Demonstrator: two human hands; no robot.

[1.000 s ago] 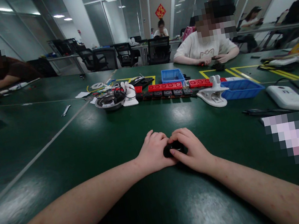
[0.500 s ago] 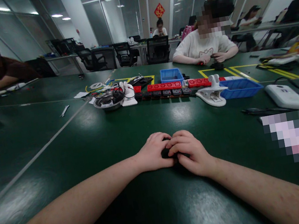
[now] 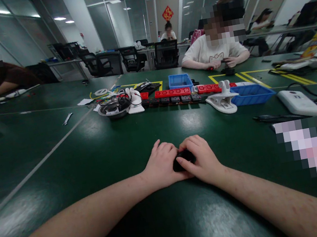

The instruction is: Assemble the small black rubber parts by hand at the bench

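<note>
Holding cables — metal bowl [image 3: 114, 109]; far blue bin [image 3: 179, 80] — contents unclear.

The table [image 3: 61, 160] is covered in a dark green, smooth surface with a dull sheen, on which ceiling lights are reflected as soft patches. A small black object [image 3: 183, 159], seemingly glossy plastic, is enclosed between the left hand [image 3: 162, 165] and the right hand [image 3: 202, 159]. A polished metal bowl [image 3: 112, 108] is seen farther off, beside white plastic clamps [image 3: 221, 101], blue plastic bins [image 3: 252, 94] and a row of red plastic blocks [image 3: 174, 91].
</note>
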